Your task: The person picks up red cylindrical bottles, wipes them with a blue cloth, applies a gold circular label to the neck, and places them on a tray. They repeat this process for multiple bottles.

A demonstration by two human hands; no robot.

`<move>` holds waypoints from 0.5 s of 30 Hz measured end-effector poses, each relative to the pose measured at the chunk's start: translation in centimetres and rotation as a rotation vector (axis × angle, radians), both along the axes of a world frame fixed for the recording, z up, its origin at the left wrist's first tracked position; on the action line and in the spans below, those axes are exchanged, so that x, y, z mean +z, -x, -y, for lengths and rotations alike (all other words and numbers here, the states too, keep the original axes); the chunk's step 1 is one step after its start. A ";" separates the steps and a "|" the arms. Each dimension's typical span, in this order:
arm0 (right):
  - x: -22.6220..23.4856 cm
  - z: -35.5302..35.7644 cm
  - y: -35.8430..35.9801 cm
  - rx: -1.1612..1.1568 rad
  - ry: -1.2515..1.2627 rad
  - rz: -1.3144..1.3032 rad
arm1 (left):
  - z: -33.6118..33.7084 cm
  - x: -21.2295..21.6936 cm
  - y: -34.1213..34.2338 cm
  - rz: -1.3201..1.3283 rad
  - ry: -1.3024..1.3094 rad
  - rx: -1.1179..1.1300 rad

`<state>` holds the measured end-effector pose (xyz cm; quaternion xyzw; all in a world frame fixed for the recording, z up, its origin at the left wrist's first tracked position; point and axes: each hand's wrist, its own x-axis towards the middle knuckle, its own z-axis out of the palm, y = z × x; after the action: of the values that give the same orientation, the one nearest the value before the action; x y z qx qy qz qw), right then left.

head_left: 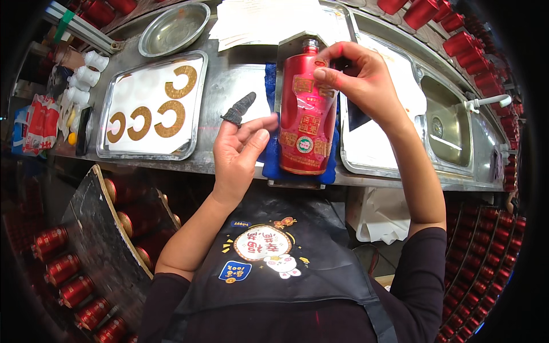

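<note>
Two hands on one red bottle (307,114), lying on a blue cloth pad (270,157) at the front edge of the steel bench (229,86), neck pointing to the back. Right hand (366,86) is pinched w/ thumb and forefinger at the shoulder, near the gold neck label. Left hand (240,151) has fingers half curled, fingertips resting against the bottle's lower side; its index wears a dark finger cot (239,108) sticking up free.

Risks, as I judge them: bottle looks glazed and slick, rounded body, so it could roll off the pad toward the bench lip if the left hand lets go. Pinch grip up top is light, so a label may go on crooked or crease. Base sits close to the front edge, so a nudge could tip it over.

Materials: glossy red body, gold and green printed labels, small clear stopper. Steel tray (151,106) at left back holds gold C-shaped stickers (171,117) on white backing, flat and thin. Round steel bowl (174,28) behind it. White caps (86,77) at far left edge. Rows of more red bottles (66,268) below the bench, both sides.
</note>
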<state>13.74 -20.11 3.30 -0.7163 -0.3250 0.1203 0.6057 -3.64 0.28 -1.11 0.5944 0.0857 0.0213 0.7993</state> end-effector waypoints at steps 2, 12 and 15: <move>-0.5 0.4 0.6 -0.295 0.143 0.316 | 0.0 -0.4 0.2 0.024 -0.034 0.008; -1.5 0.8 17.6 -0.498 0.381 0.143 | 1.5 -1.8 -0.7 0.219 -0.186 -0.081; -3.6 1.0 18.8 -0.523 0.428 0.151 | 2.9 -2.0 -0.6 0.184 -0.167 -0.068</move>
<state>-5.02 -21.07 -0.29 -0.8931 -0.1418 -0.0271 0.4261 -3.03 -2.60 -3.12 0.6568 -0.0102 0.0559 0.7519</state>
